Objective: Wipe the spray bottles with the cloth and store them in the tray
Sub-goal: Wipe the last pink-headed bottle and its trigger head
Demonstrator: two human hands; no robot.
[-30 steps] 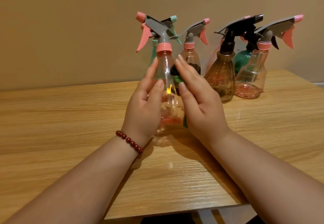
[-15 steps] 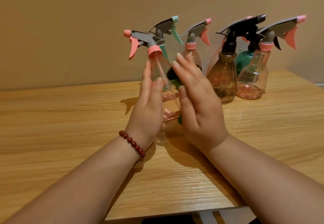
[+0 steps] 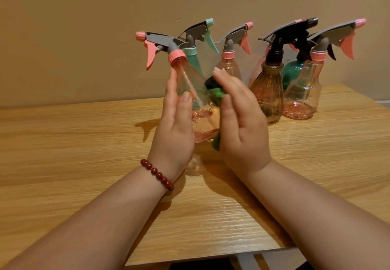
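Item in hand: one clear pink-tinted spray bottle (image 3: 191, 92), pink collar and trigger, grey head, tilted with the nozzle to my left and lifted off the wooden table (image 3: 84, 143).

Left hand (image 3: 174, 130): palm and straightened fingers laid flat against the bottle's near-left side, thumb up along its front. It steadies rather than wraps.

Right hand (image 3: 240, 126): fingers extended, pressing a green cloth (image 3: 216, 100) against the bottle's right side. A dark patch shows at the cloth's upper end; I cannot tell whether it belongs to the cloth.

Red bead bracelet (image 3: 157, 174): on the left wrist.

Stock behind, standing upright by the wall: one teal bottle (image 3: 193, 60); one pink-capped clear bottle (image 3: 229, 62); one amber bottle with black head (image 3: 269, 92); one dark green bottle (image 3: 292, 73), mostly hidden; one clear pink bottle (image 3: 304, 92) at far right; perhaps one more pink one behind the amber.

Tray: not in view.

Progress, by my reckoning: early. Nothing shows as stored; this bottle is mid-wipe and the row behind awaits its turn.
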